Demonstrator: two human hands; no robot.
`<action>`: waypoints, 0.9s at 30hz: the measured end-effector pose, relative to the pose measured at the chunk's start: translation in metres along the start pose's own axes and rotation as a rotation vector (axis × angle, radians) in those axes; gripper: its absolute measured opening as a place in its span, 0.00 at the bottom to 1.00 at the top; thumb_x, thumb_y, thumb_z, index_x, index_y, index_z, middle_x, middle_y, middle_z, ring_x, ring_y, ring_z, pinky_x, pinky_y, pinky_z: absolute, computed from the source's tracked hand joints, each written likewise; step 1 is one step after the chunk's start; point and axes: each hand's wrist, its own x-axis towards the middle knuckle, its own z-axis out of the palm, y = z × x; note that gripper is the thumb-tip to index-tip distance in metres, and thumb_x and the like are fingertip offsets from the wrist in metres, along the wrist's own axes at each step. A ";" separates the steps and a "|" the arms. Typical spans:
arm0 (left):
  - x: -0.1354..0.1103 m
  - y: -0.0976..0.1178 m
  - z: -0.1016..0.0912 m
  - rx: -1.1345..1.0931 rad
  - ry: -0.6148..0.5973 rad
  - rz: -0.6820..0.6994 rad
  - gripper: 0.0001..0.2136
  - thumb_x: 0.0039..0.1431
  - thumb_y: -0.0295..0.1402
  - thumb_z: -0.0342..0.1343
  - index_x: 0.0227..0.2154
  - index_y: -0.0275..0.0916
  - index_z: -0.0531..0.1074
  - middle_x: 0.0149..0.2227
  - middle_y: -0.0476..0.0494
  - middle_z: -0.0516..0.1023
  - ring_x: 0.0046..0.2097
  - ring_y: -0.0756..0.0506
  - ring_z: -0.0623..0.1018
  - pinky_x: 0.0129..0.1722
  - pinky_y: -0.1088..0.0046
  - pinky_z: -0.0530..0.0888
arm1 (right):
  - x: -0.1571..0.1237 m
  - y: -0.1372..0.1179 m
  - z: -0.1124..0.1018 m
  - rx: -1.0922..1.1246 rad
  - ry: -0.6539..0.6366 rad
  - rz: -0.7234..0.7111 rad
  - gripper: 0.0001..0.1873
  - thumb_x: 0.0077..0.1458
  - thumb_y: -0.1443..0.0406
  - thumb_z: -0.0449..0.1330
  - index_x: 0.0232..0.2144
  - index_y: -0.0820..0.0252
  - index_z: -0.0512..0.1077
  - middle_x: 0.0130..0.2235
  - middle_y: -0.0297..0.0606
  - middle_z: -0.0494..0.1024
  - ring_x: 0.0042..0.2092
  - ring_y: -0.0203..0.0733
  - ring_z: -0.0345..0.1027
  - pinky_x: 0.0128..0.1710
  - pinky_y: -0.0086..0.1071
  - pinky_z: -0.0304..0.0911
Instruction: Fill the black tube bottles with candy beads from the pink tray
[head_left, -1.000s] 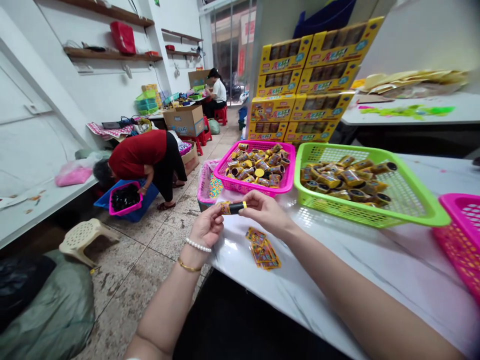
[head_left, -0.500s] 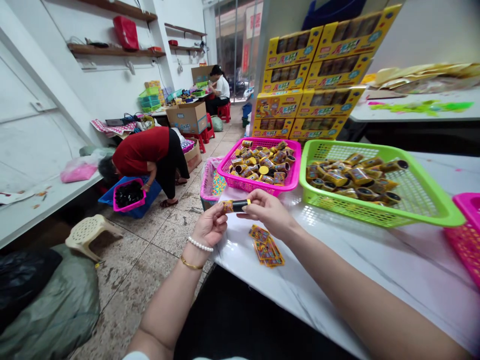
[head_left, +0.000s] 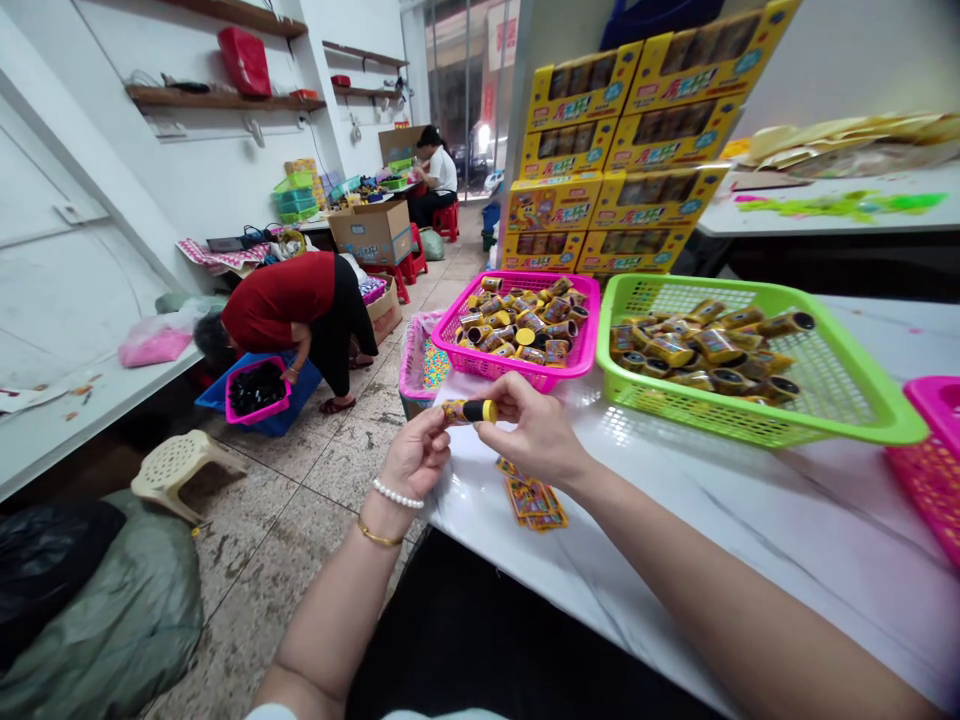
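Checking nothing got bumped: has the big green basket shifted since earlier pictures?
No; the big green basket shows no shift against the filled pink basket beside it.

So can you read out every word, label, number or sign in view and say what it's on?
"杯!": end of the title on the stacked yellow window boxes; the characters before it are too blurred to be sure.
White sign at the back: red marking, too blurred.
Cardboard carton: print too small.
Held tube, printed cards, basketed tubes: print too small or blurred.
Numbers: none legible.
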 end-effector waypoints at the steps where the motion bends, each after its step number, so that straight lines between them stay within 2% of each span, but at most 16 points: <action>1: -0.002 -0.001 -0.002 0.008 0.023 0.057 0.11 0.50 0.27 0.69 0.32 0.33 0.72 0.25 0.53 0.70 0.18 0.60 0.62 0.12 0.87 0.49 | 0.000 0.000 0.000 0.007 -0.002 -0.010 0.11 0.46 0.65 0.63 0.34 0.54 0.66 0.36 0.37 0.79 0.37 0.44 0.75 0.42 0.40 0.73; 3: -0.006 -0.001 -0.005 0.069 0.031 0.194 0.17 0.45 0.30 0.73 0.38 0.35 0.75 0.29 0.52 0.73 0.23 0.58 0.69 0.15 0.87 0.57 | 0.000 0.000 0.000 0.044 -0.031 -0.043 0.11 0.47 0.64 0.64 0.34 0.54 0.67 0.36 0.36 0.79 0.37 0.43 0.74 0.42 0.40 0.73; 6: -0.012 0.004 -0.009 0.273 -0.098 0.284 0.22 0.41 0.37 0.75 0.39 0.35 0.76 0.32 0.48 0.76 0.29 0.52 0.75 0.23 0.81 0.69 | 0.000 0.000 0.001 0.116 -0.102 -0.106 0.11 0.49 0.64 0.65 0.36 0.54 0.69 0.37 0.36 0.78 0.38 0.42 0.74 0.43 0.39 0.73; 9: -0.013 0.008 -0.012 0.375 -0.185 0.252 0.21 0.40 0.38 0.75 0.34 0.35 0.74 0.29 0.47 0.76 0.27 0.51 0.74 0.25 0.77 0.69 | -0.001 0.001 0.004 0.043 -0.116 -0.193 0.09 0.52 0.64 0.64 0.37 0.55 0.71 0.39 0.37 0.76 0.39 0.42 0.73 0.41 0.37 0.72; 12: -0.011 0.006 -0.014 0.439 -0.233 0.257 0.21 0.40 0.37 0.75 0.36 0.36 0.74 0.30 0.47 0.76 0.27 0.52 0.74 0.27 0.76 0.69 | -0.002 0.003 0.008 -0.098 -0.125 -0.309 0.08 0.55 0.65 0.62 0.40 0.54 0.73 0.40 0.39 0.76 0.38 0.42 0.71 0.40 0.37 0.70; 16: -0.006 0.003 -0.013 0.536 -0.294 0.314 0.19 0.42 0.35 0.74 0.37 0.35 0.75 0.30 0.48 0.75 0.28 0.53 0.73 0.28 0.77 0.69 | -0.003 0.010 0.013 -0.168 -0.118 -0.414 0.08 0.58 0.67 0.61 0.41 0.55 0.71 0.38 0.39 0.74 0.39 0.44 0.70 0.40 0.37 0.68; 21: -0.005 0.009 -0.019 0.476 -0.244 0.199 0.23 0.45 0.41 0.73 0.42 0.36 0.76 0.32 0.44 0.79 0.27 0.51 0.76 0.27 0.76 0.69 | -0.002 0.016 0.011 -0.226 -0.124 -0.408 0.05 0.58 0.68 0.60 0.39 0.55 0.70 0.37 0.39 0.75 0.39 0.45 0.71 0.41 0.38 0.68; 25: -0.007 0.013 -0.025 0.470 -0.201 0.248 0.19 0.44 0.37 0.74 0.37 0.34 0.78 0.29 0.44 0.78 0.26 0.52 0.74 0.26 0.77 0.68 | -0.002 0.013 0.008 -0.150 -0.168 -0.357 0.07 0.56 0.64 0.63 0.39 0.55 0.72 0.37 0.39 0.77 0.38 0.44 0.72 0.41 0.40 0.70; 27: -0.010 0.011 -0.025 0.499 -0.202 0.297 0.18 0.44 0.36 0.73 0.37 0.34 0.79 0.31 0.43 0.79 0.27 0.51 0.75 0.28 0.76 0.70 | -0.002 0.013 0.010 -0.050 -0.150 -0.275 0.07 0.55 0.61 0.64 0.37 0.55 0.73 0.36 0.38 0.79 0.37 0.43 0.73 0.42 0.40 0.71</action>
